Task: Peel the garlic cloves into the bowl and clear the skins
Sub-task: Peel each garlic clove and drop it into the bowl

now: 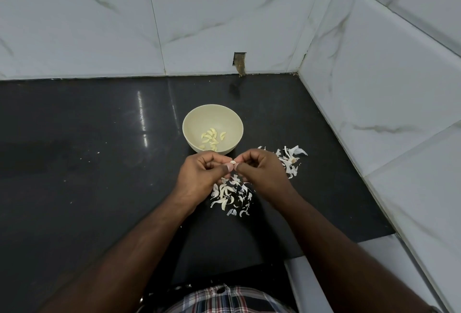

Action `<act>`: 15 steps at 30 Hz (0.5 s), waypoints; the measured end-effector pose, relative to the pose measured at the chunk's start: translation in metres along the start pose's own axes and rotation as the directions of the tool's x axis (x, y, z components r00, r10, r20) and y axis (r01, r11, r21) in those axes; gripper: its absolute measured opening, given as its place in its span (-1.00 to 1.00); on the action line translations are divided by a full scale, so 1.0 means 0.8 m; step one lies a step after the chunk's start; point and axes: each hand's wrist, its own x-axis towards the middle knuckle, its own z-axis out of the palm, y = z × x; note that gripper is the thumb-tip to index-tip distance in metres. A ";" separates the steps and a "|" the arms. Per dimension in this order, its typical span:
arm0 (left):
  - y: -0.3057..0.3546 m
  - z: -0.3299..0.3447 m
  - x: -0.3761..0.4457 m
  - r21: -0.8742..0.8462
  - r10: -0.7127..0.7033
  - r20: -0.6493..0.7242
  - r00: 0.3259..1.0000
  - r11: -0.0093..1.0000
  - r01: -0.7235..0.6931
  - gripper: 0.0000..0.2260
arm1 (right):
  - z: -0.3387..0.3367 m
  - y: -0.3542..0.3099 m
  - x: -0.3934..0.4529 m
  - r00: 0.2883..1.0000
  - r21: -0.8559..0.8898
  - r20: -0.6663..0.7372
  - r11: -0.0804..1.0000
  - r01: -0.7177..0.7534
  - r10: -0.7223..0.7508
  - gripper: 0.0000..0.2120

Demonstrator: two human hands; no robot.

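We have the garlic clove [232,162] pinched between both grips, the left hand [199,171] steadying it by thumb and forefinger while the right hand [259,171] nips at its end, likely to tear skin away; we hold it just near of the cream bowl [189,123], so the peeled cloves [212,139] drop in easily; loose skins [232,194] pile on the black bench [99,163] beneath, more skins [290,160] lying to the right, awaiting clearing.

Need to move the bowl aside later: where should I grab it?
Pinch the bowl by its far-left rim, coming from above. It stands upright and open, the rim is bare there, and both hands, left and right, crowd the near side.
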 end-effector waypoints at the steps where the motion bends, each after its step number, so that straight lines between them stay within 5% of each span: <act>1: 0.000 0.000 0.000 0.021 0.010 -0.008 1.000 1.000 -0.010 -0.94 | 0.001 0.001 0.000 1.000 -0.035 -0.006 0.999 0.008 -0.008 -0.95; 8: 0.005 0.003 0.000 0.097 0.032 -0.009 0.999 0.995 -0.031 -0.95 | 0.001 0.000 0.002 1.000 -0.071 -0.021 0.997 0.018 -0.019 -0.83; 12: 0.009 0.004 0.000 -0.046 -0.011 0.016 1.000 0.999 0.012 -0.94 | -0.007 -0.005 0.002 0.999 -0.023 0.001 0.999 0.038 -0.038 -0.97; 15: 0.010 0.001 0.001 -0.146 -0.093 0.058 0.994 0.984 0.100 -0.93 | -0.015 -0.003 0.002 0.998 0.022 0.024 0.998 0.060 -0.061 -0.86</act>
